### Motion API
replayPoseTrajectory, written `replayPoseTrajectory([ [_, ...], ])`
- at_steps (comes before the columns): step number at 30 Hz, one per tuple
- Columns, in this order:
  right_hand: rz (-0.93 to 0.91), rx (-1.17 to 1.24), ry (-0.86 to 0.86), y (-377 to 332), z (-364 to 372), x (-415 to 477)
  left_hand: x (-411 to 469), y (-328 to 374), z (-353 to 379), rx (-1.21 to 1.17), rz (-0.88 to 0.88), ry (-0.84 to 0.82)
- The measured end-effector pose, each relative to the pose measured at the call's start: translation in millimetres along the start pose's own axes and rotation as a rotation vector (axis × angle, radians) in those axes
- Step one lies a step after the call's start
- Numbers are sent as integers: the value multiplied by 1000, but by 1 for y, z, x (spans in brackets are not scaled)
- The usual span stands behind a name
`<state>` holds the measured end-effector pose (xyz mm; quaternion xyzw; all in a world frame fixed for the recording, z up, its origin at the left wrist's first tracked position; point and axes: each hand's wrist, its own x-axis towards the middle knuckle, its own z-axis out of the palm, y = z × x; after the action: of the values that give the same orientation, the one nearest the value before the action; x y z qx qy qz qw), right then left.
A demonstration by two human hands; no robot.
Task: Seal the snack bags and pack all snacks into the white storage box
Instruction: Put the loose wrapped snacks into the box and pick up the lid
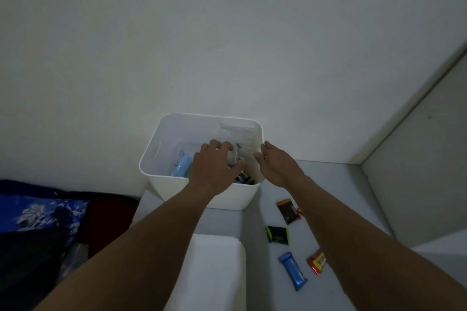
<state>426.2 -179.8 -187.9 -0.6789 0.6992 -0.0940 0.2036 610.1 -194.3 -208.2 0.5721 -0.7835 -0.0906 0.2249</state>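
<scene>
White storage box (161, 149) unlabelled; red packet (317, 264) lettering blurred, unreadable

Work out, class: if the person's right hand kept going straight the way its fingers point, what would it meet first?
Probably the clear plastic bag standing in the white storage box; the right hand sits at the box's right rim, fingers aimed inward. Depth is unclear, so the rim itself may come first.

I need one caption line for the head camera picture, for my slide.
Both hands, left hand and right hand, reach into the white storage box; four wrapped snacks remain outside.
</scene>
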Motion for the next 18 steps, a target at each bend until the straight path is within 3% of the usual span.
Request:
replayPoseTrajectory([
  [3, 18, 26, -23, 18, -4, -15, -25, 24, 5, 75, 178, 219],
  [6, 77, 95, -9, 51, 0, -30, -58, 53, 25, 20, 329, 204],
  [10, 136, 132, -3, 105, 15, -58, -96, 81, 75, -34, 325, 75],
  [13, 174, 117, -54, 149, 38, -80, -117, 88, 120, -16, 309, -141],
  [16, 235, 67, -68, 191, 68, -104, -131, 87, 163, 66, 261, -389],
  [18, 266, 10, -59, 212, 91, -120, -135, 87, 187, 167, 250, -426],
])
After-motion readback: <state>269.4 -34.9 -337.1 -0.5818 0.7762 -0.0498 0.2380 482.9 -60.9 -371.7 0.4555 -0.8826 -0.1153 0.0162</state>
